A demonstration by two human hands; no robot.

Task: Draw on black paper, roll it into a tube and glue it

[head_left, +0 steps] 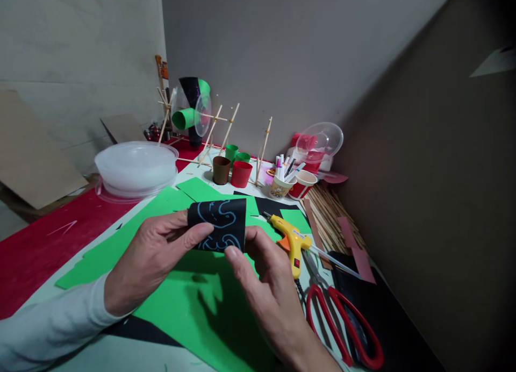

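Observation:
A black foam-like cup (217, 221) with pale blue drawn swirls is held on its side between my two hands, above the green sheets. My left hand (157, 248) grips its left end, thumb on the near face and fingers behind or inside. At the right end my right hand (268, 280) pinches the rim with thumb and forefinger. Beneath them lies a large green sheet (193, 313) with shadows of my hand on it. A yellow hot glue gun (294, 245) with a glue stick in its back lies just right of my right hand.
Red-handled scissors (342, 318) lie at the front right. Behind stand a brown cup (221, 170), a red cup (242, 174), green cups (231, 152) and stick frames (264, 151). A clear plastic bowl (137, 165) sits left. Thin wooden sticks (330, 213) and a marker cup (281, 186) are right.

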